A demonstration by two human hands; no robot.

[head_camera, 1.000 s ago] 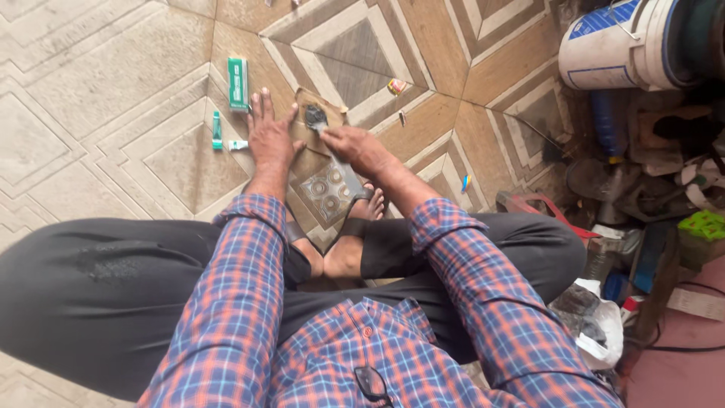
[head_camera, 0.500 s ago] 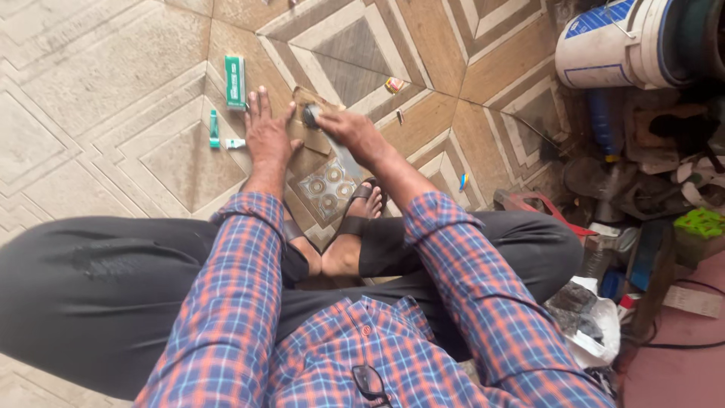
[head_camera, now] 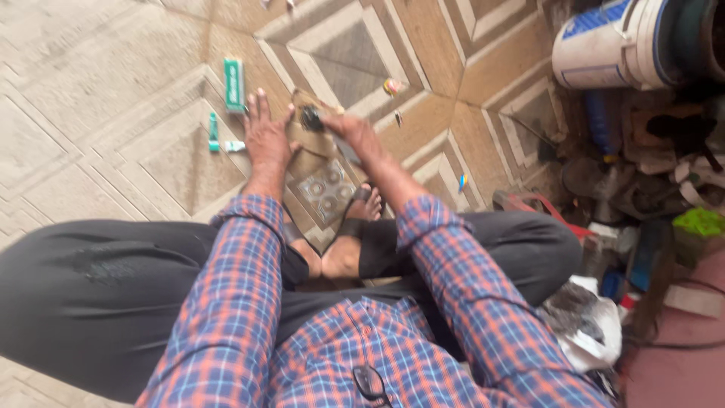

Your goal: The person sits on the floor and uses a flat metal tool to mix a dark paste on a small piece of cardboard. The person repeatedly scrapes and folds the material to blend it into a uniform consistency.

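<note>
A flat brown board (head_camera: 321,177) with round metal parts on it lies on the tiled floor in front of my crossed feet. My left hand (head_camera: 264,140) rests flat on the board's left edge, fingers spread. My right hand (head_camera: 353,132) is over the board's far end, fingers closed on a small dark round part (head_camera: 311,117). A green box (head_camera: 235,83) and a small green tube (head_camera: 214,130) lie on the floor just left of my left hand.
A white and blue bucket (head_camera: 615,45) lies on its side at the top right. Tools, a red object (head_camera: 529,202), a white plastic bag (head_camera: 585,321) and other clutter fill the right side. Small scraps (head_camera: 391,87) lie on the patterned tiles beyond the board.
My right hand has moved from the board's middle to its far end and closed on the dark round part. My left hand has stayed on the board's left edge.
</note>
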